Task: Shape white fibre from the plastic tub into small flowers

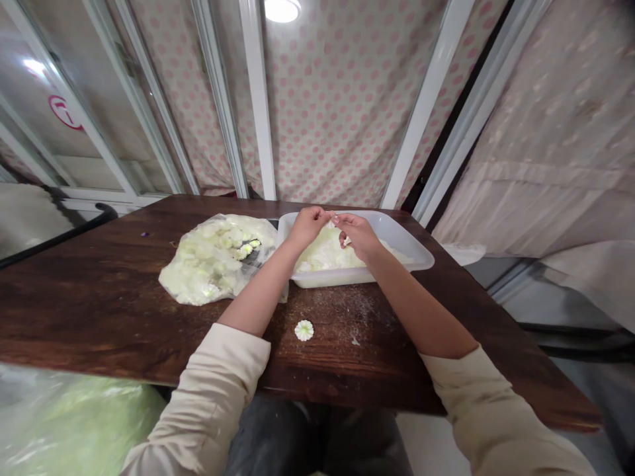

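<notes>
My left hand (311, 223) and my right hand (358, 235) meet above a white plastic tub (421, 254), fingertips pinched together. Between them is a small whitish piece, too small to name. Another small white petal-like piece (346, 242) is tucked in the curled fingers of my right hand. Pale white-and-yellowish pieces (317, 254) fill the bottom of the tub in a loose heap. Left of it lies an open clear plastic bag (198, 261) full of pale green-white flower-shaped pieces. One round white flower-shaped piece (304, 330) with a greenish centre rests on the table between my forearms.
The dark wooden table (99, 291) carries scattered pale crumbs near its front. At the lower left is a large clear bag (84, 423) of light green material. Behind the table hangs a pink-dotted curtain (337, 106) behind white frame bars.
</notes>
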Demonstrator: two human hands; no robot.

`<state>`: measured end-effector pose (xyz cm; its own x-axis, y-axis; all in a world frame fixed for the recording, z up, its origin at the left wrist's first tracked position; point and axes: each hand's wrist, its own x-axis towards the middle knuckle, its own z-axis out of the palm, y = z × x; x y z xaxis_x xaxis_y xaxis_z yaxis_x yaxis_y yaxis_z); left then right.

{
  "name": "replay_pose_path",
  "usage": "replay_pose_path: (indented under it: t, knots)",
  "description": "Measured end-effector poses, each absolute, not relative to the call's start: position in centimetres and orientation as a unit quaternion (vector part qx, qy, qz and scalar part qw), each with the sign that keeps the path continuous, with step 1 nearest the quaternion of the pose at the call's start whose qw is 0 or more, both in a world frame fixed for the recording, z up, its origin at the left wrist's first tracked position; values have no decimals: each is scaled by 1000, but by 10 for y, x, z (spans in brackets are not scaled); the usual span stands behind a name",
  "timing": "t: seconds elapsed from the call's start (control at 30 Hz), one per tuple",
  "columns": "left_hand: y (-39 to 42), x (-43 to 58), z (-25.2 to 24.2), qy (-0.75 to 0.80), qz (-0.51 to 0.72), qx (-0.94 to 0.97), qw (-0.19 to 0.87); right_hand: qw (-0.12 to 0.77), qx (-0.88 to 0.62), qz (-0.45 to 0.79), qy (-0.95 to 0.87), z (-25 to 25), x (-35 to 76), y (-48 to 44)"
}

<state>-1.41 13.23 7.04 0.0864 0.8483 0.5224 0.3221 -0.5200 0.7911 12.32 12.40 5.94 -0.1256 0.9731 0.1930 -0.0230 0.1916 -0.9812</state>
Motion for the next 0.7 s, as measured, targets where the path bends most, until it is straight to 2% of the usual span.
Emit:
replay_pose_path:
  t: [0.27,0.57,0.7]
  knots:
    - [138,-15,66,426,531,687,255,515,-398,486,-584,58,123,124]
    - [143,-17,63,467,537,671,208,561,-436,473,-520,61,124,124]
    - [141,-17,65,496,503,665,243,551,-437,480,-525,58,124,126]
